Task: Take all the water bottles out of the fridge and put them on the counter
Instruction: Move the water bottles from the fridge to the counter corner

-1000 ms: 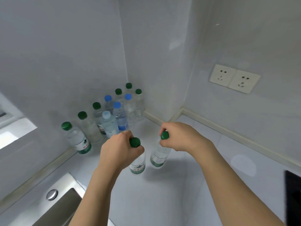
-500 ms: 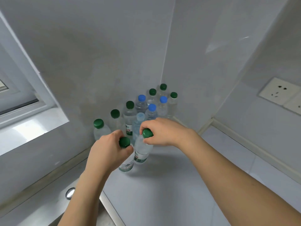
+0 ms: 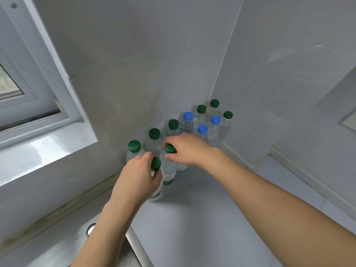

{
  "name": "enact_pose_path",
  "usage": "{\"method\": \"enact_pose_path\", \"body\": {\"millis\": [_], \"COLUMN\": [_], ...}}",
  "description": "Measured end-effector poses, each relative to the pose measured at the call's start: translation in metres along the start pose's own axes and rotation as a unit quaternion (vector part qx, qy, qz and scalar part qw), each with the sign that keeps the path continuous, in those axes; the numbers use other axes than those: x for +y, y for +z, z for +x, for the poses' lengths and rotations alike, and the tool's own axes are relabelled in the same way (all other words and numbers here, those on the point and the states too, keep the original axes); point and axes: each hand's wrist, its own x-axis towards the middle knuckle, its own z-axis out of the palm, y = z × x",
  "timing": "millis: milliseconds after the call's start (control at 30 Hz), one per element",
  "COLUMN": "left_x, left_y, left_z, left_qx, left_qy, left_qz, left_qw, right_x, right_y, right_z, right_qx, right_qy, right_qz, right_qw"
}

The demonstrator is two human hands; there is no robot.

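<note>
— Head camera check: what have you got in each hand?

— Your left hand [image 3: 137, 177] is curled round the neck of a green-capped water bottle [image 3: 156, 193], thumb and fingers clamped just under its cap. Your right hand [image 3: 185, 149] has the same grip on a second green-capped bottle [image 3: 169, 170], just beside the first. Both stand upright on the table [image 3: 202, 218], bases down.

— And the others?

— Your two bottles sit at the near end of a cluster of water bottles [image 3: 192, 124] that runs back along the wall [image 3: 134, 64] into the corner — six more with green caps, three with blue, all upright on the table. Your right hand covers part of that cluster, so you cannot tell whether another stands beneath it.

— Anything else nearby?

— A metal sink edge [image 3: 133, 245] below your left forearm and a window frame [image 3: 38, 105] at the left.
</note>
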Motion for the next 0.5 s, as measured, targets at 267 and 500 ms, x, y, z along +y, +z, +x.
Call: {"method": "enact_pose_path", "body": {"millis": [267, 500], "left_x": [-0.003, 0.014], "left_y": [-0.001, -0.015], "left_z": [0.001, -0.001], "left_qx": [0.014, -0.031], "left_qy": [-0.017, -0.067], "left_qz": [-0.004, 0.118], "left_qw": [1.000, 0.990], "right_x": [-0.002, 0.012], "right_y": [0.009, 0.018], "right_z": [0.001, -0.038], "right_qx": [0.007, 0.039], "right_qy": [0.020, 0.044], "right_qz": [0.020, 0.153], "right_qw": [1.000, 0.987]}}
